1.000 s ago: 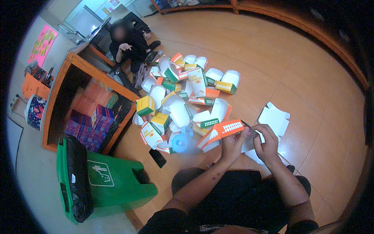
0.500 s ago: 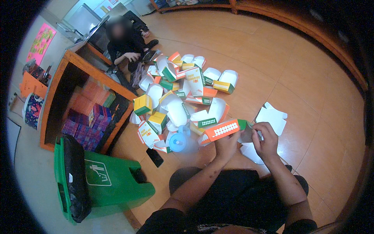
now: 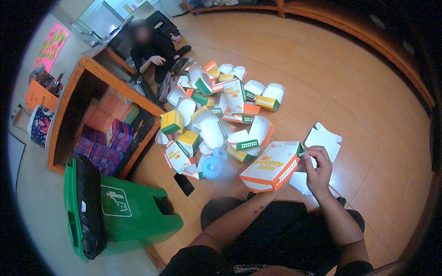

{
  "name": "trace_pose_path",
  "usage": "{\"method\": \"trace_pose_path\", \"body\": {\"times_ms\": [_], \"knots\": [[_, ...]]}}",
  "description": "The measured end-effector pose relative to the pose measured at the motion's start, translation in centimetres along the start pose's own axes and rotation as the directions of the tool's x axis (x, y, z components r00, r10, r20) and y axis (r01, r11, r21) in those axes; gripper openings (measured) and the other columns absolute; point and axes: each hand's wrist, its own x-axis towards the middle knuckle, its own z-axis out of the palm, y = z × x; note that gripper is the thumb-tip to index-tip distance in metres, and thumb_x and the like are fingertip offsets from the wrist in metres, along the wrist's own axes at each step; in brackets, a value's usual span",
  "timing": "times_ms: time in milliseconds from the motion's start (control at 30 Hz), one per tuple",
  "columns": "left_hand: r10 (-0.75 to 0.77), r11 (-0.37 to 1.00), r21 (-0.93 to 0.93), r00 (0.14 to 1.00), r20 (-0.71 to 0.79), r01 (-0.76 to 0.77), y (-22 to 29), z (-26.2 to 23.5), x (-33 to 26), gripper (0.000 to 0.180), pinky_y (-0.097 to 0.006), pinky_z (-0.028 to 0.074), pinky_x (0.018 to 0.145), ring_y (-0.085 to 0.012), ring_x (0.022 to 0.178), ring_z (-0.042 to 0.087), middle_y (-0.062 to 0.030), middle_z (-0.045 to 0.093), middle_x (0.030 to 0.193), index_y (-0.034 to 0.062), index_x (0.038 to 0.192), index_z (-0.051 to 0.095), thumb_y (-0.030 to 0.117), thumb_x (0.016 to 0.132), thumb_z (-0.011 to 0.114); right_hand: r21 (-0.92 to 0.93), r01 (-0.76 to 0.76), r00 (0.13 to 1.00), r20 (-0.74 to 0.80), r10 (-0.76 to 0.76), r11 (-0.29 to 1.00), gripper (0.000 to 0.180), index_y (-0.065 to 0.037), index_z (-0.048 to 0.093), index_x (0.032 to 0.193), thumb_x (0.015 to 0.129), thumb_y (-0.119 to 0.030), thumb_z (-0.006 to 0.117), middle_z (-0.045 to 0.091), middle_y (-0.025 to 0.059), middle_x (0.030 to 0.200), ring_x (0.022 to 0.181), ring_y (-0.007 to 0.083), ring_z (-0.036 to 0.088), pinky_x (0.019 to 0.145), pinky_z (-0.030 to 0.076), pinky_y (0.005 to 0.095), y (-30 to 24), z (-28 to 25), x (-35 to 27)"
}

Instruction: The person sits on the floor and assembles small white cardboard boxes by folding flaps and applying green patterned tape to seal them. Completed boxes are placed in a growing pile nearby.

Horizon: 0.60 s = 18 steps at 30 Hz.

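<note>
A paper food box (image 3: 272,162), white with orange and yellow print, is held up over my lap. My left hand (image 3: 272,197) grips it from beneath; most of its fingers are hidden behind the box. At the box's right end, thumb and fingers of my right hand (image 3: 318,169) pinch a small green flap. Flat white box blanks (image 3: 323,140) lie on the floor beyond and beneath my right hand. To the left stands a light-blue lidded cup (image 3: 212,167), close to a large heap of folded paper boxes (image 3: 212,133).
A dark phone (image 3: 184,184) lies on the tiled floor. At the left are a green bin (image 3: 138,207) and an orange-edged wooden shelf (image 3: 85,69) with stacked bundles (image 3: 108,140). Another person (image 3: 159,55) in dark clothes sits beyond the heap.
The box has tilted so that its printed broad face now shows instead of mainly its orange side. My left hand has gone mostly behind it. The right hand stays at the green end.
</note>
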Motion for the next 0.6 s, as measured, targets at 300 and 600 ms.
{"method": "trace_pose_path", "body": {"times_ms": [300, 600], "knots": [[-0.021, 0.951, -0.303, 0.994, 0.109, 0.054, 4.6, -2.3, 0.9, 0.036, -0.040, 0.046, 0.085, -0.0271, 0.100, 0.059, -0.0117, 0.061, 0.107, 0.0046, 0.115, 0.057, 0.032, 0.093, 0.061, 0.037, -0.035, 0.989, 0.148, 0.029, 0.999, 0.009, 0.000, 0.068, 0.093, 0.087, -0.004, 0.063, 0.063, 0.0119, 0.096, 0.093, 0.0204, 0.060, 0.084, 0.046, 0.0308, -0.4, -1.0, 0.1], [0.103, 0.995, -0.029, 0.976, 0.192, -0.099, 4.9, -4.3, 0.5, 0.034, -0.039, 0.046, 0.083, -0.0274, 0.097, 0.059, -0.0124, 0.062, 0.103, 0.0052, 0.114, 0.058, 0.032, 0.093, 0.061, 0.416, -0.292, 0.956, 0.145, 0.254, 0.861, 0.013, -0.002, 0.070, 0.096, 0.084, -0.003, 0.066, 0.066, 0.0129, 0.101, 0.097, 0.0225, 0.062, 0.089, 0.048, 0.0339, -0.7, -0.6, -0.2]]}}
